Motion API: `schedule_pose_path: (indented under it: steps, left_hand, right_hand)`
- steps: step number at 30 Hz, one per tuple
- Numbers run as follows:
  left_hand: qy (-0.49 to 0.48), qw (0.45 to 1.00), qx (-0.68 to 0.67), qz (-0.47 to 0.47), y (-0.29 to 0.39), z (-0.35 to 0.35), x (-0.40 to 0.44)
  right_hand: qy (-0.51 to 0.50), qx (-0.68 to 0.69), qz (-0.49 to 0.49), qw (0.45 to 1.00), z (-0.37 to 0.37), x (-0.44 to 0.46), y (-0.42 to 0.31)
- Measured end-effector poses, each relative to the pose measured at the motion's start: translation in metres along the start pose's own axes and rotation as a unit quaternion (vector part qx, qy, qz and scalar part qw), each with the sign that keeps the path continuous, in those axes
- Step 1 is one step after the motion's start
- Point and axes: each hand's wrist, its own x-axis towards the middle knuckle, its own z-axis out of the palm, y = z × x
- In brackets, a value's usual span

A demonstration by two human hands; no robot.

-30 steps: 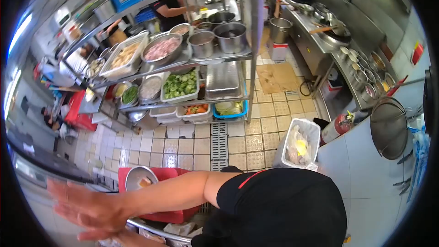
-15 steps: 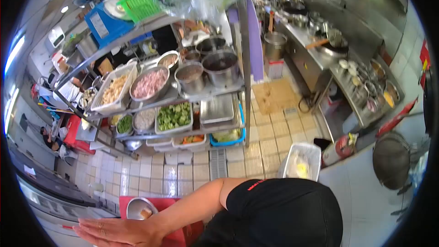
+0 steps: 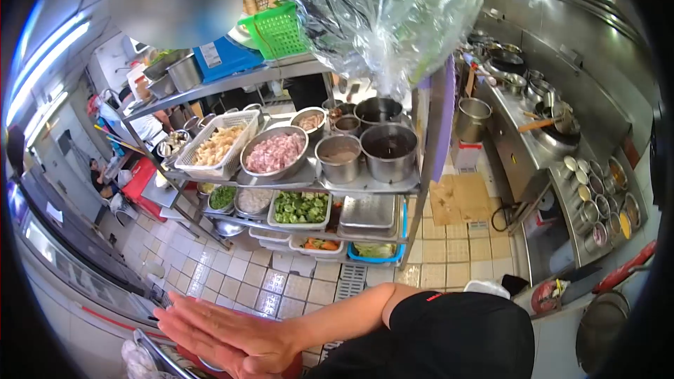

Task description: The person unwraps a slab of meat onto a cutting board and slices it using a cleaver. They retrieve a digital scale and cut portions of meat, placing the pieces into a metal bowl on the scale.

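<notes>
My right hand (image 3: 228, 337) reaches leftward at the lower left, its fingers stretched out and nothing visible in them. The bare forearm comes out of a black sleeve (image 3: 463, 333). Below the hand, part of a red surface (image 3: 291, 365) shows, mostly covered by the hand and wrist. Near the fingertips is a metal rim (image 3: 158, 352) with crumpled, pale plastic (image 3: 137, 360) beside it. My left hand does not show.
A metal rack (image 3: 281, 184) ahead carries pink meat (image 3: 274, 152), pots (image 3: 388, 153) and broccoli (image 3: 300, 208). A plastic bag of greens (image 3: 386, 14) hangs above. At right are a stove counter (image 3: 516, 116) and cardboard (image 3: 460, 198) on the floor. A person (image 3: 97, 177) is far left.
The view has tilted up and swung left. My right hand appears farther right in the picture. The bowl on the red surface is now almost wholly hidden, and the bag of greens shows fully overhead.
</notes>
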Motion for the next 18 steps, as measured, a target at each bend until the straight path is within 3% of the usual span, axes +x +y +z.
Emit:
schedule_pose_path:
  steps: [1, 2, 3, 4, 5, 6, 8, 9, 11, 12, 14, 15, 16, 18]
  left_hand:
    - [-0.057, 0.985, 0.164, -0.022, -0.003, 0.005, -0.004]
    - [-0.055, 0.983, 0.171, -0.027, 0.000, 0.011, -0.001]
    - [0.014, 0.997, 0.004, -0.077, 0.003, 0.018, 0.007]
    - [0.088, 0.975, -0.163, -0.121, 0.005, 0.025, 0.013]
    - [0.099, 0.975, -0.153, -0.124, 0.003, 0.029, 0.010]
    - [0.069, 0.975, -0.194, -0.087, 0.001, 0.032, 0.003]
    - [-0.014, 0.962, -0.274, -0.012, -0.008, 0.030, -0.001]
    - [-0.016, 0.966, -0.258, -0.028, -0.006, 0.025, 0.007]
    - [0.171, 0.928, -0.329, -0.019, -0.005, 0.026, 0.032]
    - [0.176, 0.931, -0.319, -0.029, -0.009, 0.025, 0.019]
    - [0.038, 0.931, -0.348, -0.106, -0.015, 0.021, -0.014]
    - [0.034, 0.934, -0.335, -0.118, -0.025, 0.018, -0.010]
    - [0.089, 0.941, -0.316, -0.078, -0.031, 0.024, 0.001]
    - [0.171, 0.942, -0.285, -0.039, -0.049, 0.020, -0.008]
  right_hand:
    - [0.068, 0.194, 0.063, 0.977, 0.009, -0.006, 0.009]
    - [0.066, 0.202, 0.066, 0.975, -0.003, -0.009, 0.013]
    - [0.091, 0.085, 0.040, 0.991, -0.024, -0.010, 0.019]
    - [0.112, -0.033, 0.012, 0.993, -0.034, -0.009, 0.024]
    - [-0.043, -0.108, 0.080, 0.990, -0.001, -0.013, 0.014]
    - [-0.074, -0.067, 0.102, 0.990, -0.004, -0.010, 0.008]
    - [-0.026, 0.110, 0.164, 0.980, -0.013, -0.001, 0.019]
    - [-0.021, 0.129, 0.175, 0.976, -0.009, -0.001, 0.020]
    - [-0.069, 0.077, 0.182, 0.978, -0.009, 0.004, 0.023]
    - [-0.096, 0.050, 0.185, 0.977, -0.008, 0.006, 0.025]
    - [-0.146, 0.006, 0.188, 0.971, 0.003, 0.004, 0.032]
    - [-0.119, -0.068, 0.142, 0.980, 0.019, -0.010, 0.052]
    - [-0.116, -0.054, 0.156, 0.979, 0.024, -0.017, 0.071]
    - [0.014, -0.047, 0.109, 0.993, 0.020, -0.028, 0.111]
